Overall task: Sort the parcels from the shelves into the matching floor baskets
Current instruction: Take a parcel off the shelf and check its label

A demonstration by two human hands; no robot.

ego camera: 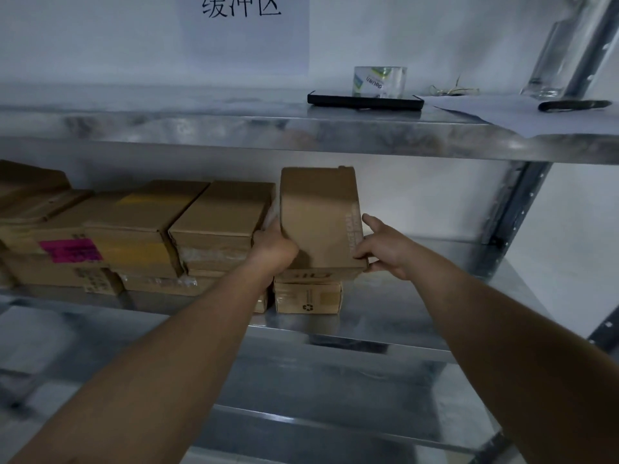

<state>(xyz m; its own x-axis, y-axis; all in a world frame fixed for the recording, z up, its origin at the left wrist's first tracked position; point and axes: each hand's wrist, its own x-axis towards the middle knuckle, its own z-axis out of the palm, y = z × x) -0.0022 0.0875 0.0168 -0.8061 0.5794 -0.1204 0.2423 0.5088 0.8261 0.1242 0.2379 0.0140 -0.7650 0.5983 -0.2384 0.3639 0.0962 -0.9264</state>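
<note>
While arms reach out | left hand point(273, 251) grips tilted box point(318, 216) | right hand point(382, 250) pinches it

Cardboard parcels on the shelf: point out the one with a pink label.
The brown cardboard parcel at the row's left; its front face alone bears a bright pink label.

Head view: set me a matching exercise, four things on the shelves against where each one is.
Things:
1. tape roll
2. pink label
3. box with recycling mark
4. black marker

Places:
A. lying on the sheet of paper, upper shelf
B. directly under the tilted box held by the left hand and right hand
C. by the black flat device, upper shelf
D. on the front of a stacked box, left end of the middle shelf

Pairs: 1-C, 2-D, 3-B, 4-A.
</note>
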